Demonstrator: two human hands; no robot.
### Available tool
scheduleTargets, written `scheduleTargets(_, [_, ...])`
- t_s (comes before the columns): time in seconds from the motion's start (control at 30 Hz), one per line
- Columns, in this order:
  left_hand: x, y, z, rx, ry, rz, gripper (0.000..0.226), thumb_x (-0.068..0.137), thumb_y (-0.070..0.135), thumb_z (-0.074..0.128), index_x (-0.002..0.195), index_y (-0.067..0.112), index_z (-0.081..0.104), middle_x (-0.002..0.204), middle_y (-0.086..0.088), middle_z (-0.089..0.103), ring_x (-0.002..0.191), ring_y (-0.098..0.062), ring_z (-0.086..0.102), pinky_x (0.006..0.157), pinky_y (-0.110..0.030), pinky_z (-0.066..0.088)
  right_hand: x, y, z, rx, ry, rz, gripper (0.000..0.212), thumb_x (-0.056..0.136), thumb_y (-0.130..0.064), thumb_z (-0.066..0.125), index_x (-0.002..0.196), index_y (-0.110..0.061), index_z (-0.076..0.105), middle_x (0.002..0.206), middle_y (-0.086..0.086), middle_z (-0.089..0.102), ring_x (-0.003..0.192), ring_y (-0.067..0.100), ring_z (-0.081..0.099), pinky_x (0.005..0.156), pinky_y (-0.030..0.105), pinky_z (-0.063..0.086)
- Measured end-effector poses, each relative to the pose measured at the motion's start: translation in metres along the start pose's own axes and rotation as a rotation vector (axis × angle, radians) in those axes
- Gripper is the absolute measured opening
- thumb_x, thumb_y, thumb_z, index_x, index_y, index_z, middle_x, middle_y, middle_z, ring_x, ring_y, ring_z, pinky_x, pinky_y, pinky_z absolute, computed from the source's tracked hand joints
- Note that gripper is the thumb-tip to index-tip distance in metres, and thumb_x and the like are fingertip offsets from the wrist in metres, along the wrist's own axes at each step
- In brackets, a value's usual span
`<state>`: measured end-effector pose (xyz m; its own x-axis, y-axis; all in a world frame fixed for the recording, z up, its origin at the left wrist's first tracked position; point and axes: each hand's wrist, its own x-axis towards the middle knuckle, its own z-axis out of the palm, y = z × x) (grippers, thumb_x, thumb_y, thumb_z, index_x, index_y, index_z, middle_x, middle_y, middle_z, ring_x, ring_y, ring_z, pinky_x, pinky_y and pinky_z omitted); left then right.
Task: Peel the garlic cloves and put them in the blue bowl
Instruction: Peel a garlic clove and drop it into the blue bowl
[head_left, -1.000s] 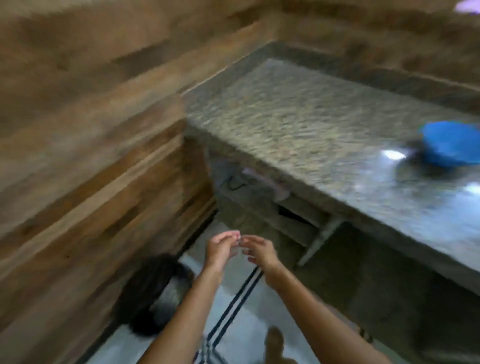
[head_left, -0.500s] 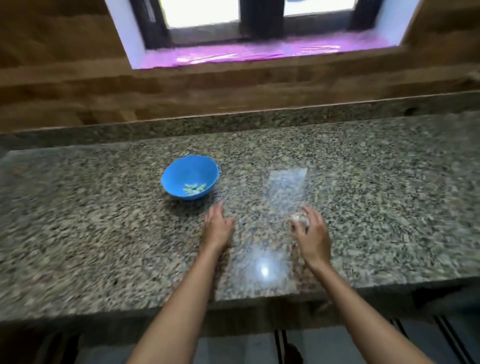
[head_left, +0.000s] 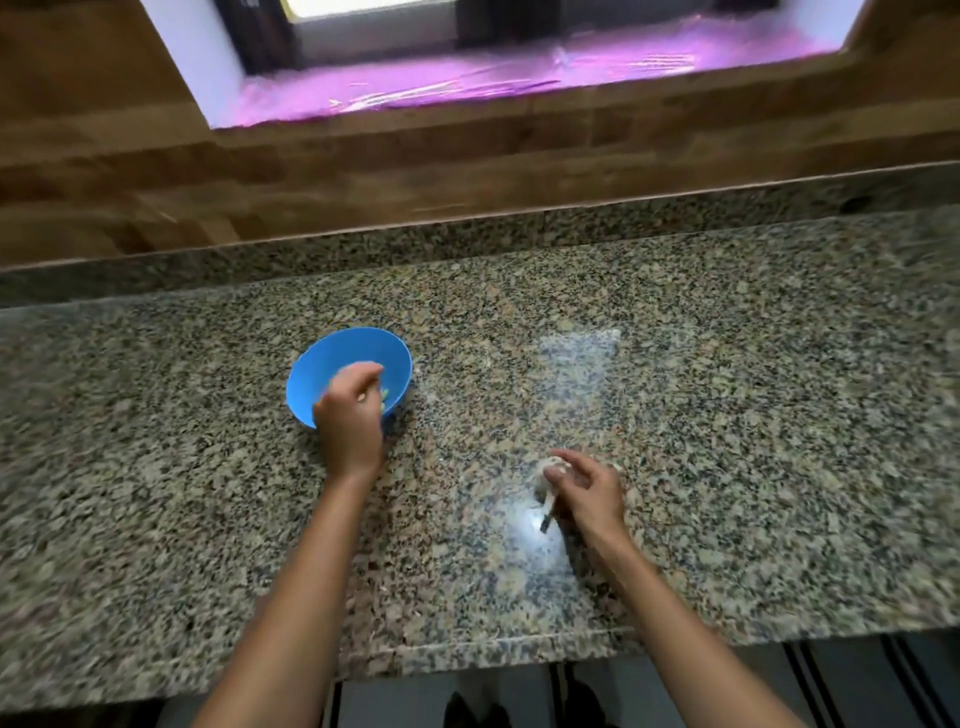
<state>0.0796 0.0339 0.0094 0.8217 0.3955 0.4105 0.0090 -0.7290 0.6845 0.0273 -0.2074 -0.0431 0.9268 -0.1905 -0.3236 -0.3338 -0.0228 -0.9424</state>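
At a speckled granite worktop (head_left: 675, 415) below a window, seen from the head camera, a person works on garlic with both bare hands. The left hand (head_left: 349, 415) reaches over the near rim of the blue bowl (head_left: 332, 358), which stands on the worktop left of centre; its fingers (head_left: 363, 376) are curled and bunched above the bowl's hollow, and motion blur hides whether they pinch a clove or have let one go. A few pale green-white cloves (head_left: 385, 399) show in the bowl just beside the fingertips.

Near the front edge and well apart from the bowl, the right hand (head_left: 589, 493) rests on the worktop with its fingers curled round a pale garlic bulb (head_left: 550, 475), whose papery stem points toward the camera. A bright reflection lies on the stone just in front of it.

Judged from this, one clove is being delivered while the bulb is held ready for the next. The garlic looks light and firm, with dry, brittle skin that will flake and slide, while a peeled clove is likely smooth and a little sticky. The bulb seems best steadied round its body, with a clove pried off at the root end using the fingertips, and a small clove pinched lightly to avoid dropping it on the stone.
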Motion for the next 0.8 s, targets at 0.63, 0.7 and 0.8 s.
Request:
scheduleTargets(0.63, [-0.084,0.009,0.042,-0.502,-0.613,-0.415,0.027,0.08,0.009,0.073,0.106,0.01,0.071,0.098,-0.005,0.073,0.087,-0.012,0.07,0.077,-0.024,0.056,0.001,-0.006,0.052,0.561,-0.269,0.321,0.031,0.091,-0.005,0.052,0.122,-0.007,0.055,0.113,0.016,0.065,0.098,0.026,0.064,0.08,0.032,0.056])
scheduleTargets(0.7, [-0.087,0.008,0.043,-0.459,-0.579,-0.397,0.022,0.083,0.01,0.07,0.104,0.01,0.072,0.097,-0.005,0.073,0.087,-0.01,0.069,0.079,-0.025,0.056,0.001,-0.006,0.051,0.476,-0.329,0.315,0.036,0.091,-0.008,0.052,0.127,-0.011,0.051,0.118,0.015,0.062,0.106,0.025,0.061,0.095,0.04,0.049])
scheduleTargets(0.8, [-0.093,0.016,0.044,-0.407,-0.509,-0.331,0.021,0.084,0.013,0.069,0.105,0.014,0.071,0.093,0.006,0.071,0.083,0.004,0.065,0.076,-0.018,0.054,0.001,-0.003,0.053,0.49,-0.299,0.309,0.039,0.09,-0.01,0.053,0.129,-0.007,0.049,0.12,0.014,0.062,0.111,0.026,0.059,0.1,0.044,0.044])
